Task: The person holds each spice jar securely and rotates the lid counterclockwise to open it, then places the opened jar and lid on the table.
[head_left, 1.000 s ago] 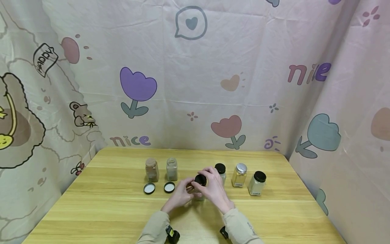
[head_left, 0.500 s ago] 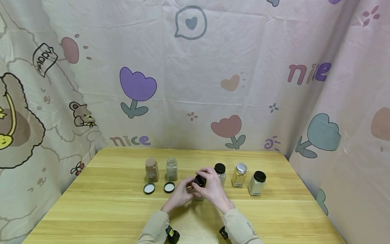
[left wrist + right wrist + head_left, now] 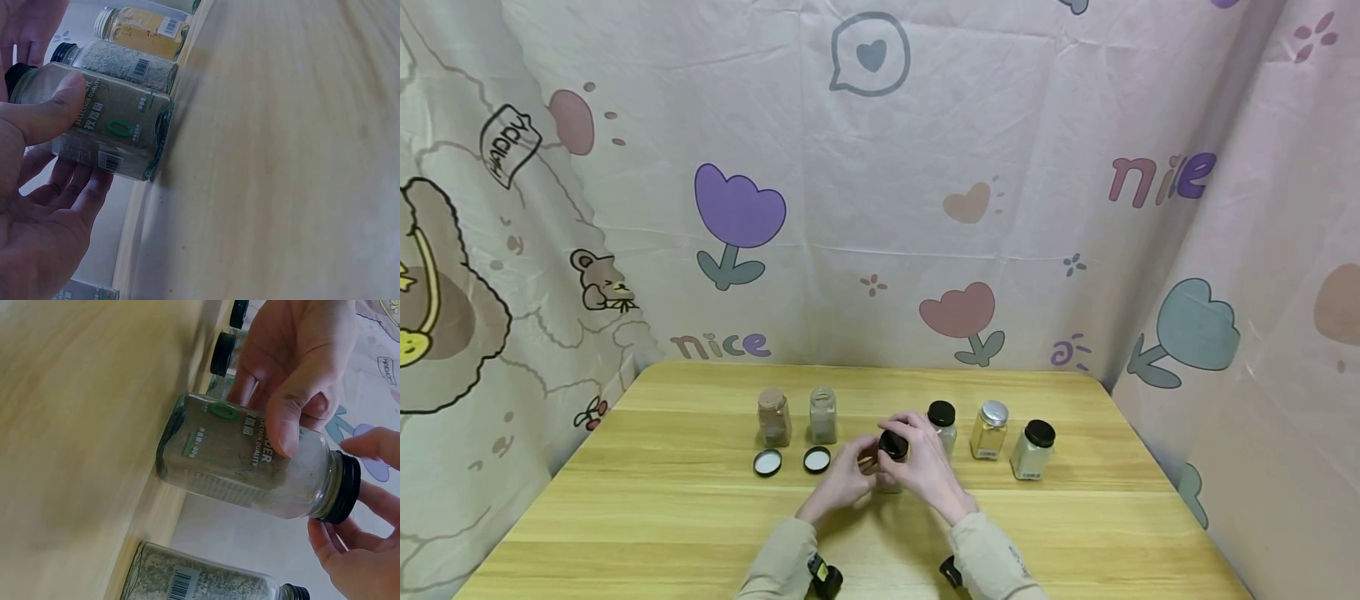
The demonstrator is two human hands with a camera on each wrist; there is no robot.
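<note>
A glass spice jar (image 3: pixel 231 462) with greyish-brown powder stands upright on the wooden table, between both hands. My left hand (image 3: pixel 848 477) grips its body, thumb (image 3: pixel 69 94) across the front label and fingers behind. From above, my right hand (image 3: pixel 927 460) pinches the black lid (image 3: pixel 893 445) at its rim. The lid sits at the jar's mouth; whether it is loose cannot be told. Behind the right hand is a jar of whitish grains with a black lid (image 3: pixel 942 413), partly covered.
Left of the hands stand a brown-powder jar (image 3: pixel 774 422) and a greyish jar (image 3: pixel 823 419), both lidless. Two lids (image 3: pixel 767 463) lie white side up before them. To the right are a yellow jar with a silver lid (image 3: pixel 988 433) and a pale jar (image 3: pixel 1032 454). A patterned curtain (image 3: pixel 865 208) hangs behind.
The right hand's fingers have shifted slightly on the black lid. The left hand, the held jar and the other jars stay where they were.
</note>
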